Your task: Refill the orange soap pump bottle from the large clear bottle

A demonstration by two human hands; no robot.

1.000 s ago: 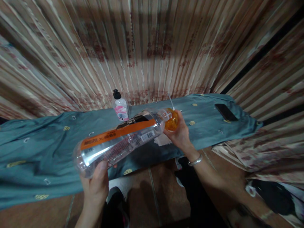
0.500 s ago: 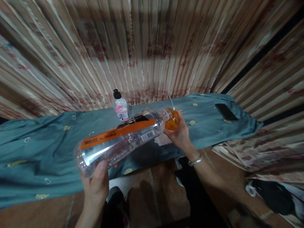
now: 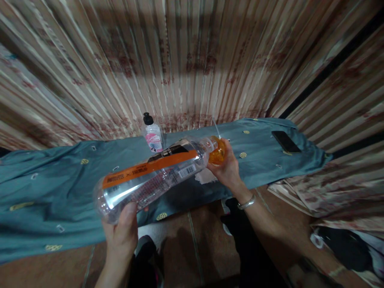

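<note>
A large clear plastic bottle (image 3: 156, 176) with an orange and black label and a barcode lies slanted across the middle, its neck toward the right. My left hand (image 3: 121, 228) wraps round its base end from below, thumb on the near side. At the neck, my right hand (image 3: 226, 168) is closed round a small translucent orange container (image 3: 218, 154), which meets the bottle's mouth. A thin white tube (image 3: 216, 128) sticks up beside the orange container. Whether the two are joined or only touching, I cannot tell. Most fingers of both hands are hidden.
Behind the large bottle stands a small clear bottle (image 3: 153, 136) with a black cap and pink label. A dark phone (image 3: 286, 142) lies toward the right of the teal cloth (image 3: 69, 192). Something pale and flat (image 3: 205, 177) lies under the bottle's neck. Pleated curtains (image 3: 180, 60) hang behind.
</note>
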